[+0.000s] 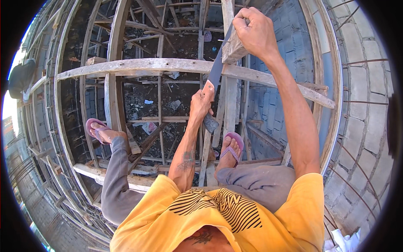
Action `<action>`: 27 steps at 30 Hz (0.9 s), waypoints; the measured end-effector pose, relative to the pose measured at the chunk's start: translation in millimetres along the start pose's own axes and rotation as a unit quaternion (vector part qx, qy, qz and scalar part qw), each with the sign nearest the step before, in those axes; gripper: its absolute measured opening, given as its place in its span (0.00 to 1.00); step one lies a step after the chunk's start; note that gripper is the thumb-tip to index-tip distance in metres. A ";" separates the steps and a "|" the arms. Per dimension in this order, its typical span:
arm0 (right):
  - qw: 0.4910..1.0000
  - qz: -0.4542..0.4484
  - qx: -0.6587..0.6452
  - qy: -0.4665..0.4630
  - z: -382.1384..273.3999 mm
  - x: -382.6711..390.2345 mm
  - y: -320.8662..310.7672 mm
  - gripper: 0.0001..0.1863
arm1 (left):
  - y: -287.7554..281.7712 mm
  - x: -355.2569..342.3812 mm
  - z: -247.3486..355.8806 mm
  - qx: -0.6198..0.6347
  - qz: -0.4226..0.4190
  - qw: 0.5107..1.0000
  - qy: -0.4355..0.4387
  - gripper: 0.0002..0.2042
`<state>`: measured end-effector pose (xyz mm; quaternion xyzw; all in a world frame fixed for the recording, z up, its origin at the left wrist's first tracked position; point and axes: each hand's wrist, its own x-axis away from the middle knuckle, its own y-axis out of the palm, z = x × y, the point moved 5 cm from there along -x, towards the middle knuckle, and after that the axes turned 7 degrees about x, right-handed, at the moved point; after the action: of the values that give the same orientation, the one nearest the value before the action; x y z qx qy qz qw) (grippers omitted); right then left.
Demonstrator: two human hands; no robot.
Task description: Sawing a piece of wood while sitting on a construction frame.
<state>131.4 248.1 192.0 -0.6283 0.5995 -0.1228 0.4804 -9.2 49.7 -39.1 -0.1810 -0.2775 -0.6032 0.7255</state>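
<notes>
Timber framework (111, 96) stands over rubble (175, 104). A handsaw (215, 73) slants against a squared beam (234, 51); the left hand (201, 104) wraps its handle (208, 87), seemingly for control, while the right hand (254, 32) curls over the beam, apparently steadying it. Flip-flops (240, 145) stand apart, probably for balance.

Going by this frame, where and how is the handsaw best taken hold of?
Probably by its orange-tan handle, from the person's near side: the long dark blade slants away, leaving the handle end facing back, where the left hand holds it.
</notes>
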 end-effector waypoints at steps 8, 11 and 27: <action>1.000 0.000 0.004 0.006 8.2 7.4 -10.0 0.06 | -53.6 116.4 -52.5 -0.036 0.036 0.996 -0.071 0.25; 0.999 -0.011 0.003 0.041 8.8 7.9 -17.5 0.06 | -35.9 88.0 -22.8 -0.073 0.016 0.995 -0.066 0.25; 1.000 0.004 -0.014 0.007 2.5 6.3 -11.2 0.06 | -41.5 86.4 -33.0 0.017 -0.005 0.997 -0.081 0.19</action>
<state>141.9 241.7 196.5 -0.6320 0.6070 -0.1170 0.4673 -33.5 -45.5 -14.1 -0.2156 -0.3469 -0.5853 0.7005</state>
